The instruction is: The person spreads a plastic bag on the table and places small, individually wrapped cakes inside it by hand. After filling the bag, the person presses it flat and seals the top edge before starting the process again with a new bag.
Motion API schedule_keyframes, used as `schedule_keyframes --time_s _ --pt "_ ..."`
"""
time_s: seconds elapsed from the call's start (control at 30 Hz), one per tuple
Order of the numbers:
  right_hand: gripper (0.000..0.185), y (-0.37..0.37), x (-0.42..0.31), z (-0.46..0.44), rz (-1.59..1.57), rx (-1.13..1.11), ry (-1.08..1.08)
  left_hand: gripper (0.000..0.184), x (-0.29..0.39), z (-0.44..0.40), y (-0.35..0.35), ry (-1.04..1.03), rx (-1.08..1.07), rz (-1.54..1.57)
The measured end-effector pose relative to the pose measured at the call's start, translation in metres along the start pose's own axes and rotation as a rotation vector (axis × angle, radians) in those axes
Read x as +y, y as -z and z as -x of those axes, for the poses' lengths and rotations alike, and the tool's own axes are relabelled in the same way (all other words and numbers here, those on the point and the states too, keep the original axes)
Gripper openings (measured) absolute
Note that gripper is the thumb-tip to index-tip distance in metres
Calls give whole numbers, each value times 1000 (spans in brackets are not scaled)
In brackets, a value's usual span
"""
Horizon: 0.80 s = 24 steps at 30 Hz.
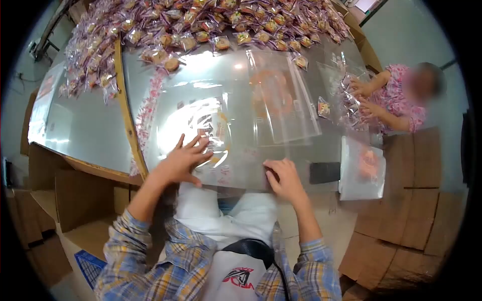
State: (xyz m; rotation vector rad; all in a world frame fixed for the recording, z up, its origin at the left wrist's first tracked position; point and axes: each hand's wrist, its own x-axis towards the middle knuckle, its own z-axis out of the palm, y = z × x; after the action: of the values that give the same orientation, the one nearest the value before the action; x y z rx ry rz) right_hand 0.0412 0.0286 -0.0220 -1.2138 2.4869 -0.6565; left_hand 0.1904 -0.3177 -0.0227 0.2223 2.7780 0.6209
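Note:
A large clear plastic bag (pixel 175 103) with printing on it lies flat on the grey table, glare covering part of it. My left hand (pixel 187 159) rests on its near left part, palm down with the fingers spread. At the near right corner of the bag, my right hand (pixel 286 178) has its fingers bent and thumb drawn in, pinching the plastic edge. Another clear bag (pixel 273 95) with an orange print lies to the right, beyond my right hand.
Many small wrapped snacks (pixel 221 42) are heaped along the far side. A wooden strip (pixel 125 100) crosses the table on the left. At right are a dark phone-like slab (pixel 325 173), a stack of bags (pixel 362 170), and another person's hands (pixel 364 98) handling packets. Cardboard boxes (pixel 83 198) stand below.

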Motion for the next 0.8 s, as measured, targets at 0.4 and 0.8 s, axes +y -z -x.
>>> schedule_keyframes --time_s 0.4,0.8 --pt "46 -37 13 13 9 305 93 81 57 -93 -29 6 467 -128" --pt "54 -30 46 21 228 196 7 66 35 -80 -30 18 370 -5"
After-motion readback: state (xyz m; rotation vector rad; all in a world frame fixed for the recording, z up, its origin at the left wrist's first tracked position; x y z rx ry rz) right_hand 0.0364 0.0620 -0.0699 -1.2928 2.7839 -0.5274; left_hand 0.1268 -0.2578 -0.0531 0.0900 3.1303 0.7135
